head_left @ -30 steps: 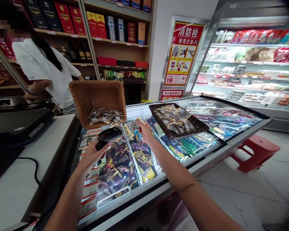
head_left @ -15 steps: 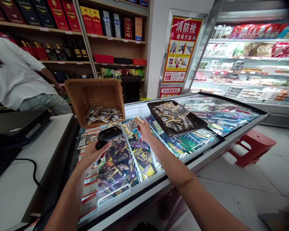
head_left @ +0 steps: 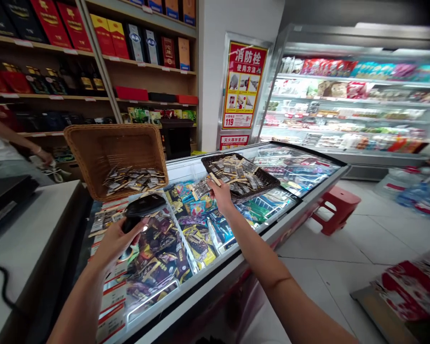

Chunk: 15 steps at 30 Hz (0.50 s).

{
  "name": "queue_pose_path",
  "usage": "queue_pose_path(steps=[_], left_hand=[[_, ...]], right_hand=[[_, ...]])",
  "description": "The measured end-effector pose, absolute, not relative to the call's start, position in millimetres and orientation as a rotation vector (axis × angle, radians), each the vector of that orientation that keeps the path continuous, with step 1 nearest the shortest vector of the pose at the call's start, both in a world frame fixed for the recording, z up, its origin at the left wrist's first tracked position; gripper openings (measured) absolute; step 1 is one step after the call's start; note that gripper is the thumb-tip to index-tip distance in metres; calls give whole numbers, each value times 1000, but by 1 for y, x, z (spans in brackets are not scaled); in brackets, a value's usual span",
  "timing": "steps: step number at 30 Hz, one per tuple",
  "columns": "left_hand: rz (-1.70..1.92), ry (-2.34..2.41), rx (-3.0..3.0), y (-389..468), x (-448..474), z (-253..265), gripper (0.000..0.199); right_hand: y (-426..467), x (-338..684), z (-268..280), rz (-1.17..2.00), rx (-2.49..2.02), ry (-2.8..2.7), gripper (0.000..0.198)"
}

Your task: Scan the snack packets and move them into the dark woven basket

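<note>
My left hand (head_left: 116, 243) is wrapped around the handle of a black barcode scanner (head_left: 145, 204), held over the glass lid of the chest freezer (head_left: 154, 308). In my right hand (head_left: 222, 195) is a small clear packet with a pale wooden stick (head_left: 200, 188), pinched between thumb and fingers at the near left edge of the dark wicker basket (head_left: 274, 180). Similar stick packets (head_left: 236, 169) fill that basket. Behind the scanner, a tan wicker basket (head_left: 118, 136) lies tilted with more packets (head_left: 134, 179) inside. Several packets (head_left: 105, 219) lie loose on the freezer's left end.
Wrapped ice creams (head_left: 200, 243) show under the glass. A counter (head_left: 32, 234) borders the left side, with another person's arm (head_left: 17, 139) beyond it. A red stool (head_left: 337, 205) stands at right. Shelves of boxed bottles (head_left: 146, 48) and a lit chiller (head_left: 344, 100) line the back.
The view has turned right. My right hand has carried the packet rightward to the dark basket's edge. My left hand still holds the scanner. The other person is now mostly out of view.
</note>
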<state>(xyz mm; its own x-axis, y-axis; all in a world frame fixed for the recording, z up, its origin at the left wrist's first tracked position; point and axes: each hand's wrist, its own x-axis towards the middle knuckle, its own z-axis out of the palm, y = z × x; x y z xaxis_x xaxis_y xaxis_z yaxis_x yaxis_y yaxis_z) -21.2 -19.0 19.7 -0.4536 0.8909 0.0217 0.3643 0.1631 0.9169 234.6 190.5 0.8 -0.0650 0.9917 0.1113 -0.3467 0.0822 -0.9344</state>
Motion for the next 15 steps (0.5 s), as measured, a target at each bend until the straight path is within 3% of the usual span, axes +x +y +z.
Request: queue_pose_path(steps=[10,15], left_hand=[[1430,1484,1231,-14,51,25,60],[1230,1477,1403,10,98,39,60]], right_hand=[[215,379,7,934,-1015,-788,39],[243,416,3,813,-1202,-770,28]])
